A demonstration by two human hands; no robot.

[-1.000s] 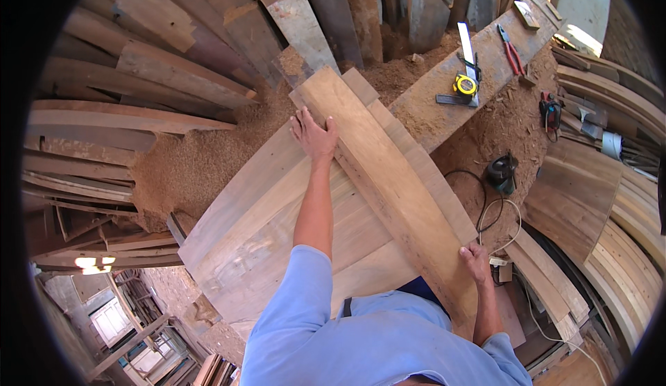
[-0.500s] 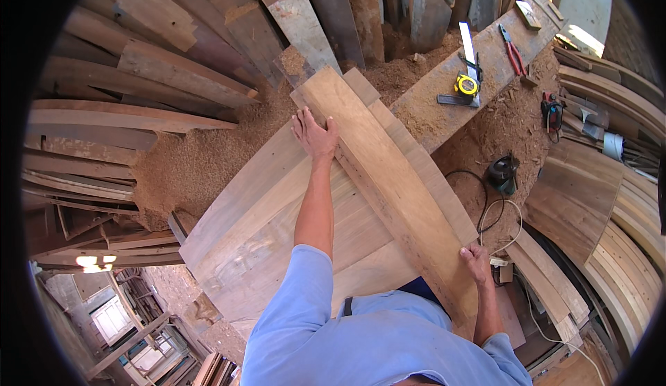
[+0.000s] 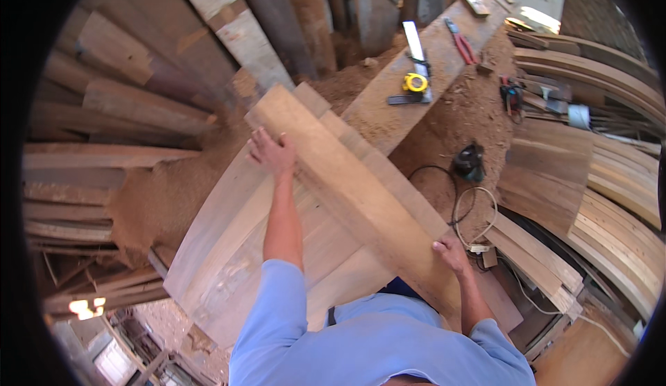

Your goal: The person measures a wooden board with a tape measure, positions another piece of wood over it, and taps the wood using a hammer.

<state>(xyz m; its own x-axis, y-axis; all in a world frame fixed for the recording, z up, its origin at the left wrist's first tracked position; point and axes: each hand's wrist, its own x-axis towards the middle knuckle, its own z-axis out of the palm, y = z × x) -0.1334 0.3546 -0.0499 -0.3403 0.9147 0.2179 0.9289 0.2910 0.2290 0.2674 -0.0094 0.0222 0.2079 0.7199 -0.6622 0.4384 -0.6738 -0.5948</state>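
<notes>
Near: wore a blue shirt point(image 3: 374, 341). Clamped the right hand point(image 3: 453, 253) on the right edge of a thick plank point(image 3: 361, 195), close to its near end, with thumb on top and fingertips hidden. Had this plank laid slantwise across a wide panel point(image 3: 236, 247), near end just beside the shirt, far end toward the left. Rested the left hand point(image 3: 274, 155) against the plank's left edge, toward the far end, with fingers and thumb apart. Showed at right a dark tool point(image 3: 469, 162) near a looped pale cord point(image 3: 497, 212). Far: included a dusty board point(image 3: 374, 105) bearing a yellow tape measure point(image 3: 415, 82) and red-handled pliers point(image 3: 459, 42).
</notes>
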